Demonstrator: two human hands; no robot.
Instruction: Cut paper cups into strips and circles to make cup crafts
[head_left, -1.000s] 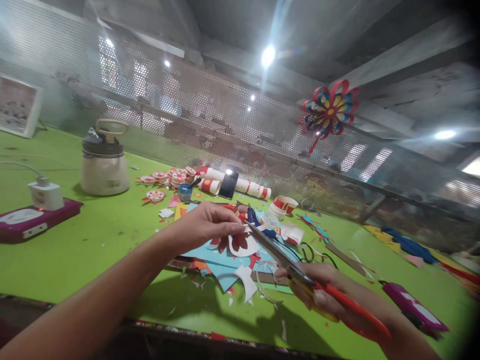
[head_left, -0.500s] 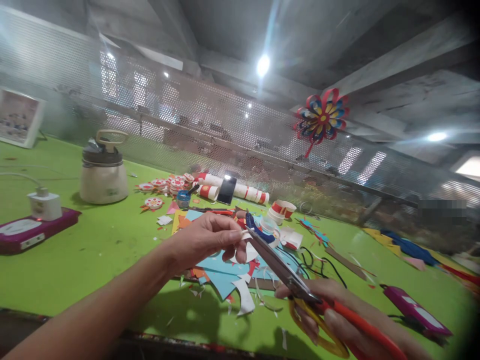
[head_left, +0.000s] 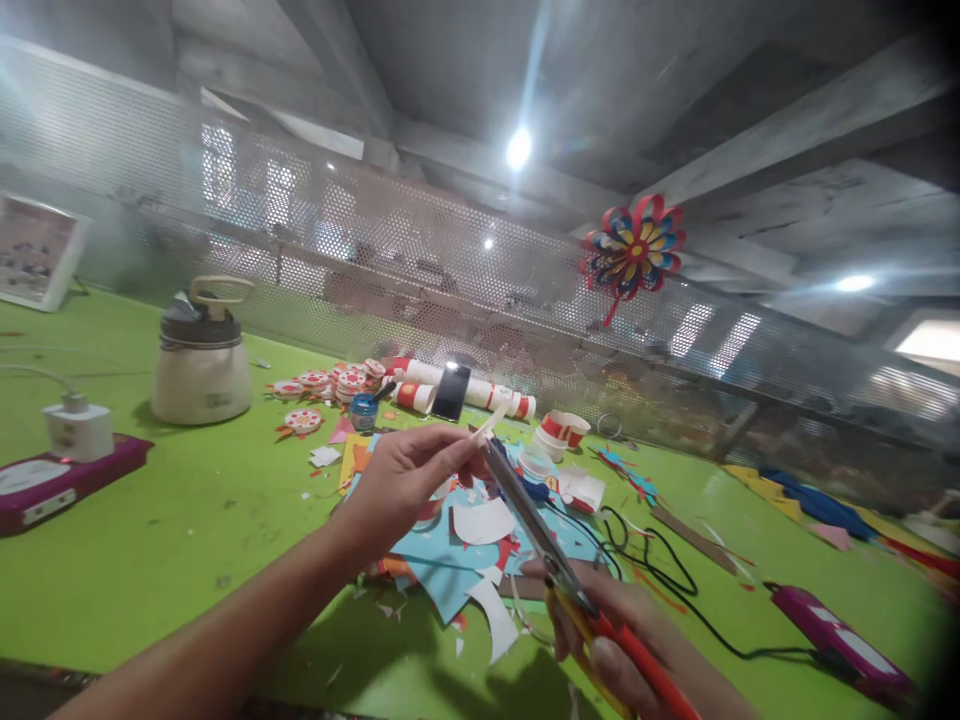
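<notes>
My left hand point(head_left: 431, 475) pinches a narrow white paper strip point(head_left: 496, 417) between thumb and fingers, with one end sticking up to the right. In my right hand point(head_left: 615, 630) is a pair of scissors point(head_left: 529, 520) with a red and a yellow handle. Its blades look nearly closed, and their tips are at the strip beside my left fingers. Whether they touch the paper I cannot tell. Below the hands lie light blue paper sheets point(head_left: 439, 575), a curved white paper piece point(head_left: 495, 620) and several small scraps. A blue-handled tool point(head_left: 534, 490) lies partly hidden behind the scissors.
White-and-red paper discs point(head_left: 302, 422), a blue jar point(head_left: 364, 411), a phone point(head_left: 452, 391) and paper cups point(head_left: 559, 433) stand farther back. A large jug point(head_left: 202, 365) and a purple power strip point(head_left: 120, 462) are at left. A black cable point(head_left: 720, 635) runs right to another purple strip point(head_left: 840, 640).
The scissors' handles have come together and the blades have swung more upright. My left hand has risen slightly, and more of the white strip now sticks up past the fingers.
</notes>
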